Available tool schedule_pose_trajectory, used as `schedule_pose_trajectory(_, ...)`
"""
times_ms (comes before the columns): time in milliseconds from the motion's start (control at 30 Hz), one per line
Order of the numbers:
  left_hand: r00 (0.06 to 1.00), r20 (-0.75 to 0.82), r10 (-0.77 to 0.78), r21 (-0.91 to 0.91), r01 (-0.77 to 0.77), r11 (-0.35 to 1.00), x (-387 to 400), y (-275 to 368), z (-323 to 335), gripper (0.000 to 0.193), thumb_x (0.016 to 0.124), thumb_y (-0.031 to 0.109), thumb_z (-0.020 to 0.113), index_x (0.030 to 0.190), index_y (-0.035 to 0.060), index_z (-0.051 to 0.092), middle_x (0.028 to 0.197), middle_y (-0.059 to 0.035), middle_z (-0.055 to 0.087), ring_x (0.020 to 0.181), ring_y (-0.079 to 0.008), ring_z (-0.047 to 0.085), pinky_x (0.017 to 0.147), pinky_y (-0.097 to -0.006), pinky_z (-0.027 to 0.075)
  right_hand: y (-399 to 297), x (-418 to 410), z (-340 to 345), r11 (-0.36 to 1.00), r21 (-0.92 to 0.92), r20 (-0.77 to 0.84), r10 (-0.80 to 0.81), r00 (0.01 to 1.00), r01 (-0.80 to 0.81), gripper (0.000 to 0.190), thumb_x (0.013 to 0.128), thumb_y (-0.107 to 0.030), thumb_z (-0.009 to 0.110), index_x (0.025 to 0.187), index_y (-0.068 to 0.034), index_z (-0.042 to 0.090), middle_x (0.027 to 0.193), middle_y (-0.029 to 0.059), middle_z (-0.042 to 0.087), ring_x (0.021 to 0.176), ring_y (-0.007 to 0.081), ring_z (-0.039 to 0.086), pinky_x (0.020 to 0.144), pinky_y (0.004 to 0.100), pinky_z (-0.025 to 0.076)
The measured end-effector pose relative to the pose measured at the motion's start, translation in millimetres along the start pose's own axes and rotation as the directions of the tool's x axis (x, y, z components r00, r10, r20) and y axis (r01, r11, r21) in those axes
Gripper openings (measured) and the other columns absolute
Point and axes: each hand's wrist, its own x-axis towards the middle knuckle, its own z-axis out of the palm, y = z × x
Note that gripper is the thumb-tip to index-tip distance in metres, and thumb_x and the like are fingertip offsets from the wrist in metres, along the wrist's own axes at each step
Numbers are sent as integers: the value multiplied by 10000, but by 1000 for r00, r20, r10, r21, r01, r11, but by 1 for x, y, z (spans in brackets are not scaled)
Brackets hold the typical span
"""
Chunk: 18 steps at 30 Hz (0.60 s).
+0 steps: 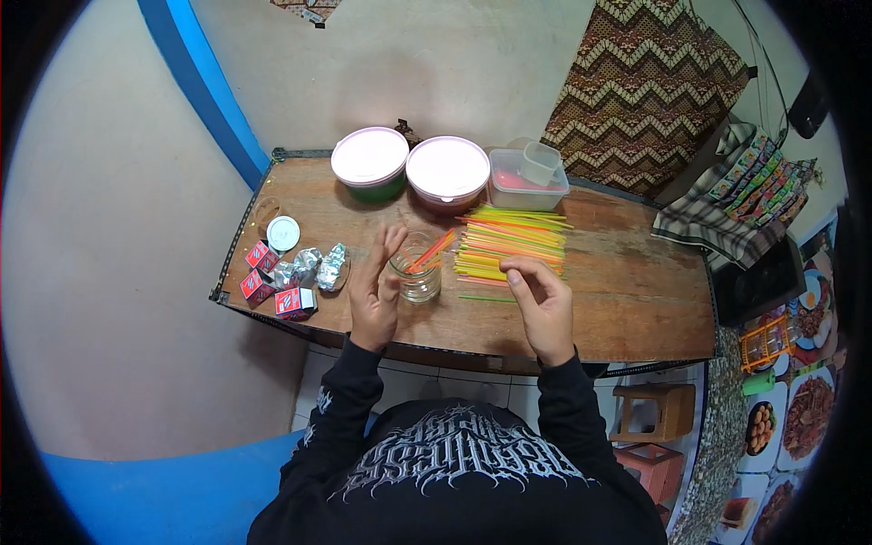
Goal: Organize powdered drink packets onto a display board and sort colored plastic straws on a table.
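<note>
A clear glass jar (421, 286) stands on the wooden table, with several orange and red straws (430, 253) leaning inside it. My left hand (375, 293) is raised along the jar's left side, its fingers apart and holding nothing; whether it touches the glass is unclear. To the right of the jar lies a broad pile of yellow, green and orange plastic straws (507, 235). Over the pile's lower right edge is my right hand (545, 300), thumb and index fingertips close together. Whether a straw is between them cannot be made out. A single green straw (485, 298) lies below the pile.
Two round lidded tubs (370, 157) (447, 167) and a clear rectangular container (528, 197) line the table's back. At left are small red boxes (295, 303), crumpled foil pieces (332, 267) and a white lid (283, 234). Stools (654, 412) stand below right.
</note>
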Motion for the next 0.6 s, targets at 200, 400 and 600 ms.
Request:
schedule_pose_trajectory(200, 994, -68, -87, 93, 93, 991, -30, 3, 5, 1048, 1081, 707, 514, 1767, 14, 131, 1637, -282, 539, 1618, -357, 398, 1310, -457, 290, 20, -44, -43, 985, -34, -100, 166, 981, -170, 190, 1084, -111, 710, 1186, 41, 760, 1162, 99, 759, 1121, 181, 708, 1030, 321, 536)
schedule_pose_trajectory(400, 936, -343, 75, 354, 55, 934, -69, 9, 22, 815, 1078, 643, 612, 1509, -46, 544, 1396, -247, 679, 1346, -365, 642, 1169, -473, 470, 47, -88, -81, 937, -75, -229, 317, 921, -341, 200, 1088, -143, 717, 1180, 32, 748, 1120, 57, 739, 1062, 136, 687, 971, 294, 534)
schedule_pose_trajectory(600, 996, 5, 86, 384, -82, 920, -83, 32, 48, 376, 973, 321, 818, 1128, -3, 707, 1093, -190, 733, 1093, -396, 680, 957, -462, 547, 58, -98, -95, 911, -147, -268, 338, 902, -385, 212, 1036, -120, 760, 1201, 12, 737, 1159, 106, 715, 1067, 195, 710, 957, 324, 557)
